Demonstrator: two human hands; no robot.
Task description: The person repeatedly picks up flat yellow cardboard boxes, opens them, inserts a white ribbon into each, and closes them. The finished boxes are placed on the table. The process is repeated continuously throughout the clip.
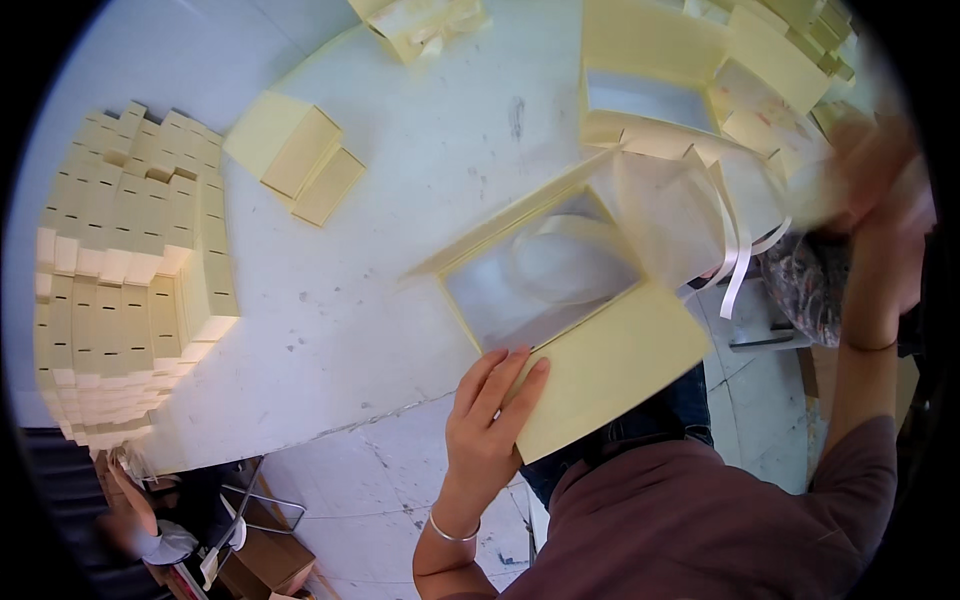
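My left hand (490,415) lies with outstretched fingers on the near corner of a pale yellow cardboard box (615,370), where its wide flap meets the tray. The box lies open at the table's near edge, its flap turned toward my body. Its inside is pale, and a curved, translucent band shows across it, smeared. Cream ribbons (740,255) hang in loose strips to the right of the box. Out at the far right my right hand (875,175) is raised and smeared by motion, away from the box. Its fingers cannot be made out, nor whether it holds anything.
A tall stack of cream boxes (130,230) stands at the table's left. Another open yellow box (650,100) sits at the back right. A folded yellow piece (300,155) and a ribboned box (420,25) lie farther back. Another person (150,530) is at lower left.
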